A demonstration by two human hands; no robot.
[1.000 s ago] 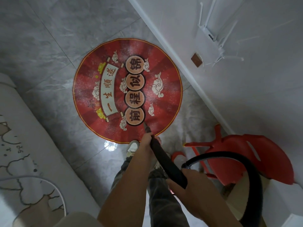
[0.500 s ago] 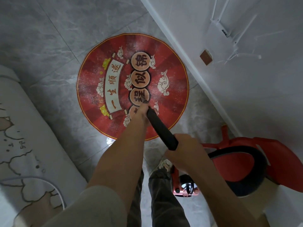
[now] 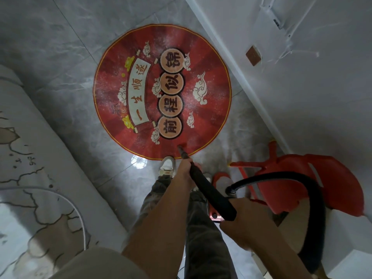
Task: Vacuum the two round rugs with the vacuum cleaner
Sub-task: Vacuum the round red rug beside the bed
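While left hand (image 3: 186, 168) and right hand (image 3: 241, 220) clamp the wand (image 3: 211, 195), I note its axis points ahead: red rug (image 3: 211, 77) extends beyond nozzle (image 3: 182, 152), left hand nearer.

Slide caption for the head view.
Left hand and right hand grip the vacuum wand, nozzle at near edge of red rug.

I can't see the left hand's (image 3: 183, 170) fingertips — they wrap round the far side of the wand (image 3: 211, 191). The nozzle tip (image 3: 181, 150) is dark and small; whether it touches the red rug (image 3: 217, 109) I cannot tell. Of the vacuum body (image 3: 216, 216) only a pink corner shows, below the wand and the right hand (image 3: 243, 220). The hose (image 3: 315, 218) drops behind the right forearm near the bottom edge. At the left a pale patterned mat (image 3: 40, 158), perhaps a rug, is cut by the frame — its outline is unclear.
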